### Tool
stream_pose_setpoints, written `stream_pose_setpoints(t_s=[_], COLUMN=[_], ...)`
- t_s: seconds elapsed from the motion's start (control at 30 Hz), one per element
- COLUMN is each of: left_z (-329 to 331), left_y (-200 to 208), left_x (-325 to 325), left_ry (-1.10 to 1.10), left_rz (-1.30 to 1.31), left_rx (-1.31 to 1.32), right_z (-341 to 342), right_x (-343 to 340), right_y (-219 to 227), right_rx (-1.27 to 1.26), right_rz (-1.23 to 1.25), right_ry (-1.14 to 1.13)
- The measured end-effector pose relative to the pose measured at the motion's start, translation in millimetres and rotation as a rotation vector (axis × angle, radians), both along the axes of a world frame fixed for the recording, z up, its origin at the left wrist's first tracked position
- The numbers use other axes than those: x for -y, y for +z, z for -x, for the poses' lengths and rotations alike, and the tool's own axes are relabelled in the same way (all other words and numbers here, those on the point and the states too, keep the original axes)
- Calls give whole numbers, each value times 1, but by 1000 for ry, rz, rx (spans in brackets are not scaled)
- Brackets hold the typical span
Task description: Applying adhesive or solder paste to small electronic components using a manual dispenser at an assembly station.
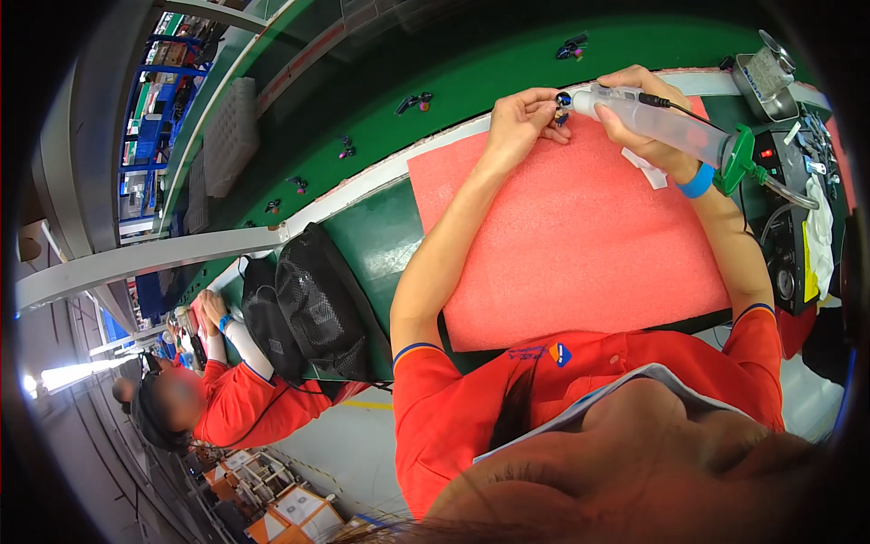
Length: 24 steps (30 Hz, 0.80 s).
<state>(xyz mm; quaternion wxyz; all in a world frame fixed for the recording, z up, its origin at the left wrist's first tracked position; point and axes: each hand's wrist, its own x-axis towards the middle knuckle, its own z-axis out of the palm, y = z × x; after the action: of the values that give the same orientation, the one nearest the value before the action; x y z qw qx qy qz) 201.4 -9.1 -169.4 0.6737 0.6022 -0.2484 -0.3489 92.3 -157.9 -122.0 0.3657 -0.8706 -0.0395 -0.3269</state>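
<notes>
My right hand [669, 156] is closed round a large translucent dispensing syringe [681, 129] with a green cap [739, 160] and a clear air hose at its rear. A black cable also runs along it. The syringe's white front end meets a small dark part [564, 98], which my left hand [517, 131] pinches between thumb and fingertips. Whether the two touch, I cannot tell. Both hands are above the far edge of a pink foam mat [580, 240].
A green conveyor belt [507, 63] beyond the mat carries several small dark parts [423, 102]. Right are a metal container [766, 86] and a black control box [781, 231]. Left are a black mesh bag [317, 295] and a co-worker in red [240, 408].
</notes>
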Motion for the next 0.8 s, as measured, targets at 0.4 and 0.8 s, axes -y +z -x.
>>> stream_pose_setpoints(t_s=[0.4, 0.8], left_z=[-1, -68], left_y=[1, 3], left_x=[0, -13], left_ry=[16, 472], left_rz=[11, -622], left_rx=[1, 1246], right_z=[-1, -2], right_x=[-1, 35], right_y=[5, 25], right_rx=[37, 415], right_rz=[-33, -467], right_ry=[1, -5])
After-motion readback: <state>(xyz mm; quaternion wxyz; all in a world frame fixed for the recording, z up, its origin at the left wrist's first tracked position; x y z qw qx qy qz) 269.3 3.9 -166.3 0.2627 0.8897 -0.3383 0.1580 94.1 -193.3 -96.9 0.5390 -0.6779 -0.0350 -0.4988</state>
